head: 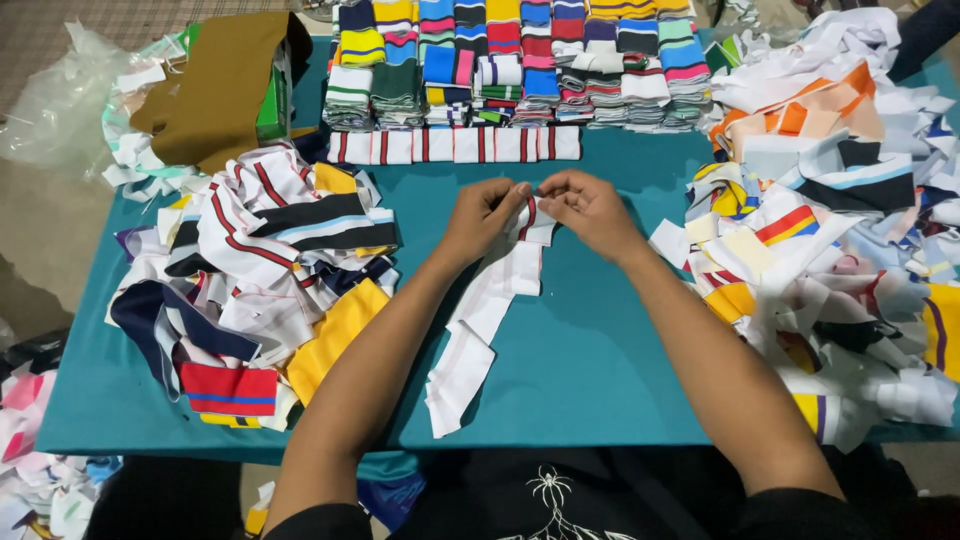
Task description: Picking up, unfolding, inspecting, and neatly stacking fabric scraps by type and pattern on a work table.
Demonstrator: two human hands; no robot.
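Item: white knit strip [487, 318] with a dark red stripe near its far end; long, narrow, ribbed-looking fabric. Location: middle of the teal surface [600, 360], running from the hands down toward the near edge, slightly to the left.

Left hand [480, 212]: grip closed, fingertips pinching the strip's far end. Right hand [590, 205]: grip closed on the same end, just beside the left, the two hands touching or nearly so.

Handling, as judged: light, soft and limp; the free length drapes flat and will trail and fold when lifted. Not fragile, not slippery. Best taken at the far end by the edges, pinched between thumb and fingers, as held here.

Surroundings: loose heap of striped collar pieces [255, 280] to the left; a larger mixed heap of fabric pieces [830, 240] to the right; neat stacks of folded striped bands [520, 60] at the far edge, with a row of white red-striped pieces [455, 145] laid in front; brown cloth [215, 90] far left, beside a clear plastic bag [55, 100].
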